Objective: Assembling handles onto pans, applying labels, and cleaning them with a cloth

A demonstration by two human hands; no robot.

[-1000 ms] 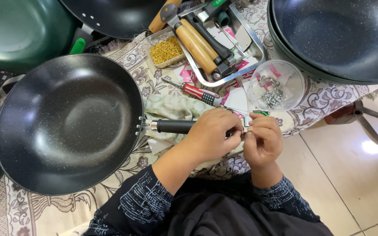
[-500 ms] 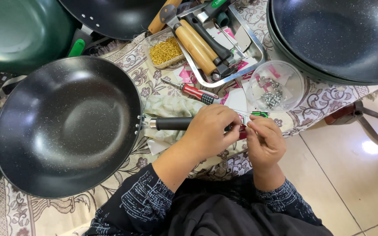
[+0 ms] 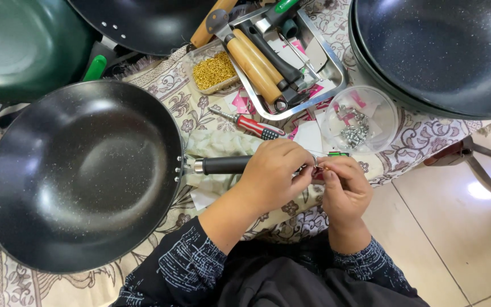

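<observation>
A large black pan [image 3: 83,173] lies on the patterned cloth, its black handle [image 3: 223,165] pointing right. My left hand [image 3: 271,173] is wrapped around the end of that handle. My right hand [image 3: 345,190] sits just right of it, fingertips pinched at the handle's tip on a small metal part too tiny to make out. The two hands touch at the fingertips.
A metal tray [image 3: 325,68] of wooden-handled tools lies behind the hands, with a box of gold bits [image 3: 214,71], a red screwdriver [image 3: 254,125] and a clear bowl of screws [image 3: 359,122]. More pans [image 3: 439,51] stand at the back right, a green pan [image 3: 18,45] at the back left. Tiled floor [image 3: 456,239] to the right.
The hands stay at the handle's end; my right hand's fingers have shifted slightly against the tip. The pan has not moved.
</observation>
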